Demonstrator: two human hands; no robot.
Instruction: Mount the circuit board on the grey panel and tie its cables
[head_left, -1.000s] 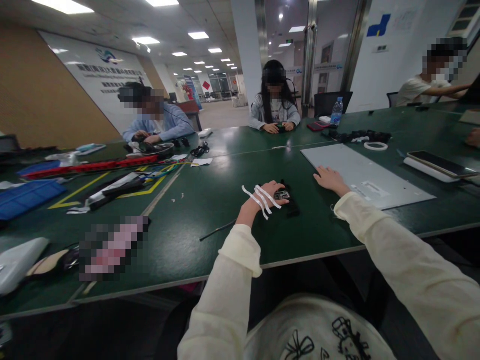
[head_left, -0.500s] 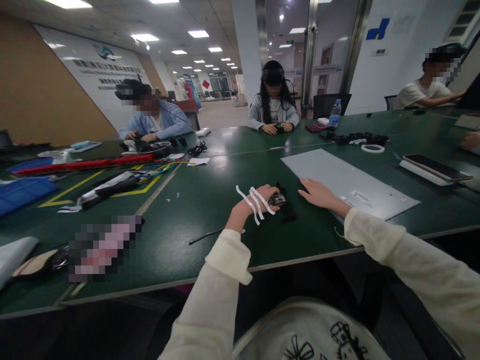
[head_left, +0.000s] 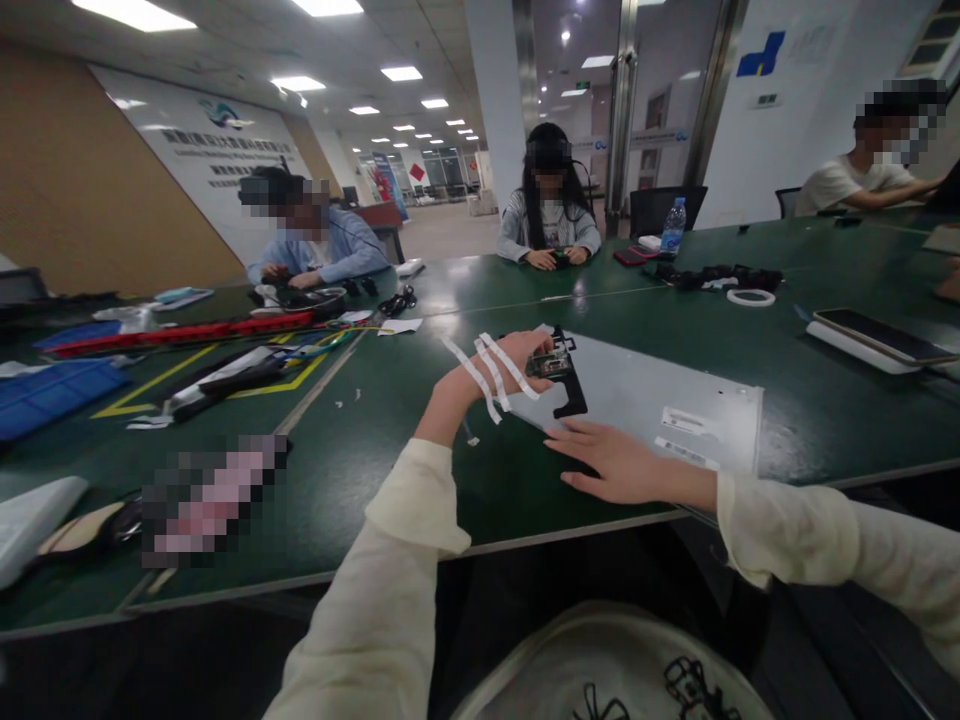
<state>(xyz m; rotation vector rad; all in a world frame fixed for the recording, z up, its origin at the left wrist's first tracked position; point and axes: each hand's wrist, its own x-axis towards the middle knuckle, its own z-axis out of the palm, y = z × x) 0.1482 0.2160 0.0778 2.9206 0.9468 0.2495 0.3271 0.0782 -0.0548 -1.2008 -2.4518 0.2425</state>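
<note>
My left hand (head_left: 499, 368) is closed on a black bracket with a small circuit board (head_left: 553, 362), held over the far-left part of a flat grey panel (head_left: 637, 375). Several white tape strips (head_left: 491, 375) cling to the back of that hand and stick out past it. The bracket's dark arm extends toward my right hand (head_left: 619, 462). That hand has its fingers stretched out and holds nothing visible, close to the panel's near-left edge. White labels (head_left: 684, 420) show on the panel. Part of a thin cable (head_left: 470, 432) appears below my left wrist.
A phone (head_left: 885, 335) on a white box lies at right, a tape roll (head_left: 751, 298) and water bottle (head_left: 673, 226) beyond. Blue trays (head_left: 60, 392), a red strip (head_left: 187, 332) and black-and-white parts (head_left: 217, 382) are left. Two people (head_left: 551, 215) (head_left: 315, 235) work across the table.
My left hand has raised the bracket with the circuit board off the table. The grey panel has shifted left, now beneath it. My right hand has moved left and closer to me.
</note>
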